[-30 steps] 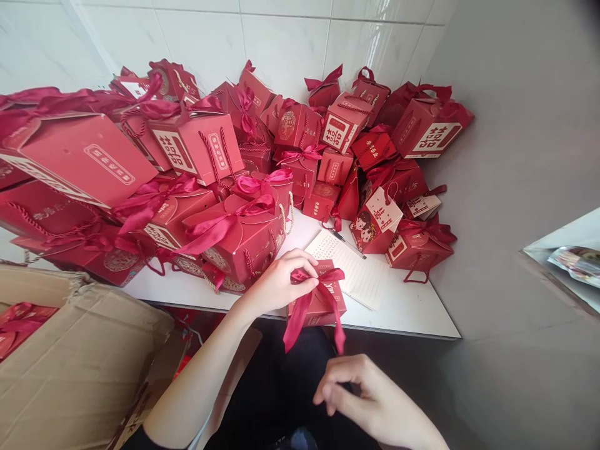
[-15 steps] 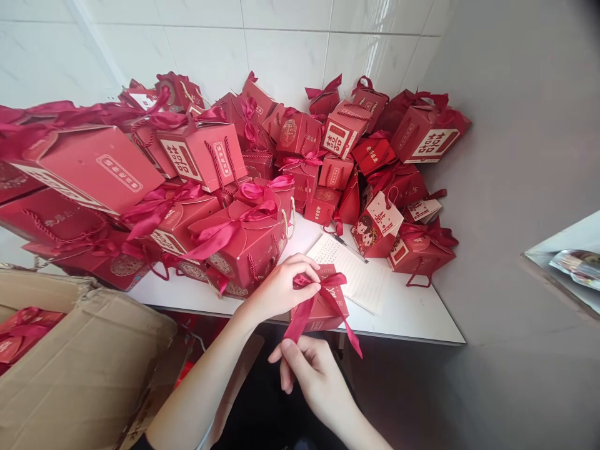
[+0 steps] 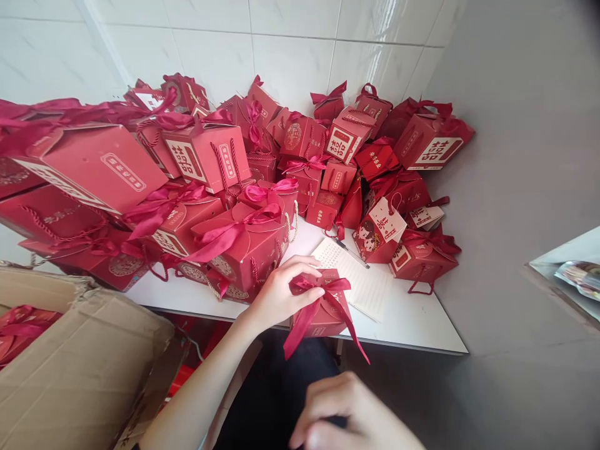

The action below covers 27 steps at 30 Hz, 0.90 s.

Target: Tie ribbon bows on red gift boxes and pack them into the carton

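Observation:
A small red gift box (image 3: 328,325) stands at the table's front edge, with a crimson ribbon (image 3: 305,322) tied in a bow on top and its two tails hanging over the front. My left hand (image 3: 284,290) pinches the bow between thumb and fingers at its left side. Lower down, apart from the box and over my dark-clothed lap, my right hand (image 3: 347,406) is curled closed. Something dark shows between its fingers, but whether it is a held object or clothing is unclear.
Many red gift boxes (image 3: 262,240) with bows and cord handles crowd the white table (image 3: 422,322). A lined notebook (image 3: 370,287) and a pen (image 3: 349,250) lie behind the box. Left stands a cardboard carton (image 3: 89,350); right is a grey wall (image 3: 506,187).
My right hand has let go of the ribbon tail and moved down toward my lap, its fingers curling closed. My left hand stays at the bow. The view has shifted slightly.

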Each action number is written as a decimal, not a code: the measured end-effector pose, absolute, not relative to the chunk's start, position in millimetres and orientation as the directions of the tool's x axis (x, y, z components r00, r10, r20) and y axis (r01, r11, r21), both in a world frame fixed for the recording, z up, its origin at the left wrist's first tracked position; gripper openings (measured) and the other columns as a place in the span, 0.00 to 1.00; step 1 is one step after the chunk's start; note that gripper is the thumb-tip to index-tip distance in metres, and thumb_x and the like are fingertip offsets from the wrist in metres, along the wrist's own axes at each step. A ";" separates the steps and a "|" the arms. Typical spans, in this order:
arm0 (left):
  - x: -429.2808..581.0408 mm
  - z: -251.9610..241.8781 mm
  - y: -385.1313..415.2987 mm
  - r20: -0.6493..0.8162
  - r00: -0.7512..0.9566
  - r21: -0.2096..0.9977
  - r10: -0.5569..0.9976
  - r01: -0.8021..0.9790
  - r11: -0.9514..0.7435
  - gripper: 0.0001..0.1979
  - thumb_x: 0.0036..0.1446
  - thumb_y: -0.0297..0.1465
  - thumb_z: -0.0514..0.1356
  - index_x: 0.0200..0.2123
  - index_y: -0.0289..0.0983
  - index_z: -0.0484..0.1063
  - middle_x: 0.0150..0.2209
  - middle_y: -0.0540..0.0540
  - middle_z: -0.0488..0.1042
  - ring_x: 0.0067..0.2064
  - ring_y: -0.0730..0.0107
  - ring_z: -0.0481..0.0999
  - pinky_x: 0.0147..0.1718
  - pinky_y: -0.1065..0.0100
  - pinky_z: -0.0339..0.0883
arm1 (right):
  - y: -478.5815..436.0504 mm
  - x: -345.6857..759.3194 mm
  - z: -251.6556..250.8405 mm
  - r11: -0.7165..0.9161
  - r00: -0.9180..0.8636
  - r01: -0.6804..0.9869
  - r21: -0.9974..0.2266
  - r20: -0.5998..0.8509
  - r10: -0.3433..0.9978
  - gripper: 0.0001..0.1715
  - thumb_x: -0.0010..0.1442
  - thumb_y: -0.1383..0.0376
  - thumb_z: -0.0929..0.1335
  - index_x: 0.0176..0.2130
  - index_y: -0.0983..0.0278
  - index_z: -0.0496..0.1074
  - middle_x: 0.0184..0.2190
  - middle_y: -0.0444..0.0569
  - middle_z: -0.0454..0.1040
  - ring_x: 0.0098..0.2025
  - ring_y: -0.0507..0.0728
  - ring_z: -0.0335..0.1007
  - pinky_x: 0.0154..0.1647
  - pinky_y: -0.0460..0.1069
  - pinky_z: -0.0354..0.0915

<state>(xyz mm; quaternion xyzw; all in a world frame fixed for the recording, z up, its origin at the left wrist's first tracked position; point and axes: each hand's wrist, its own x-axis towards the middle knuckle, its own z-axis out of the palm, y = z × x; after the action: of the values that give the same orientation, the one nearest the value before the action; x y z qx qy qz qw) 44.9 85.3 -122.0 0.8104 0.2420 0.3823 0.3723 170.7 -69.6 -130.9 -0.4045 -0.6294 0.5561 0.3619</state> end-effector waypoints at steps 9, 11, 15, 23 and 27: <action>40.0 -124.9 50.7 0.199 0.163 0.798 0.966 0.546 -0.256 0.15 0.57 0.43 0.52 0.40 0.38 0.62 0.37 0.44 0.71 0.40 0.60 0.73 0.40 0.60 0.65 | -6.9 245.0 -117.7 -0.076 0.286 0.286 -0.955 0.009 0.958 0.28 0.56 0.43 0.62 0.25 0.64 0.66 0.18 0.40 0.58 0.21 0.49 0.53 0.22 0.45 0.53; 41.4 -120.6 49.8 0.072 0.160 0.784 0.985 0.601 -0.155 0.16 0.58 0.47 0.50 0.33 0.40 0.61 0.31 0.47 0.71 0.35 0.60 0.72 0.35 0.62 0.63 | 5.7 240.8 -118.3 -0.104 0.234 0.302 -0.948 -0.032 0.972 0.30 0.56 0.41 0.60 0.24 0.64 0.63 0.17 0.39 0.55 0.21 0.49 0.51 0.23 0.45 0.51; 46.0 -116.8 57.4 0.016 0.159 0.821 0.987 0.561 -0.104 0.18 0.59 0.45 0.48 0.23 0.40 0.57 0.21 0.53 0.64 0.28 0.68 0.66 0.31 0.67 0.57 | 17.2 225.3 -118.6 -0.114 0.190 0.329 -0.937 -0.052 0.980 0.31 0.56 0.41 0.60 0.20 0.62 0.53 0.17 0.38 0.51 0.21 0.48 0.46 0.22 0.45 0.48; 51.6 -135.9 53.0 0.074 0.139 0.974 0.988 0.203 -0.101 0.18 0.58 0.39 0.52 0.21 0.38 0.52 0.20 0.56 0.54 0.24 0.76 0.58 0.27 0.74 0.55 | 17.5 211.9 -134.0 -0.027 0.259 0.088 -0.996 -0.003 0.966 0.31 0.51 0.44 0.66 0.17 0.62 0.51 0.16 0.37 0.49 0.20 0.47 0.43 0.20 0.44 0.46; 55.2 -142.5 46.9 0.091 0.070 0.984 0.993 0.146 -0.100 0.17 0.59 0.40 0.51 0.21 0.39 0.53 0.21 0.55 0.55 0.25 0.76 0.60 0.27 0.75 0.57 | 15.7 207.1 -143.0 -0.013 0.335 -0.042 -0.999 -0.026 0.942 0.30 0.50 0.45 0.67 0.17 0.62 0.53 0.16 0.37 0.50 0.19 0.46 0.43 0.19 0.43 0.45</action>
<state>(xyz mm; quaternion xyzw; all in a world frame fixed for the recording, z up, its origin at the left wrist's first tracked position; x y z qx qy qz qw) 55.2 46.9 -142.5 0.5750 0.4952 0.4686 0.4523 207.1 15.7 -143.0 -0.5729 -0.3925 0.4221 0.5827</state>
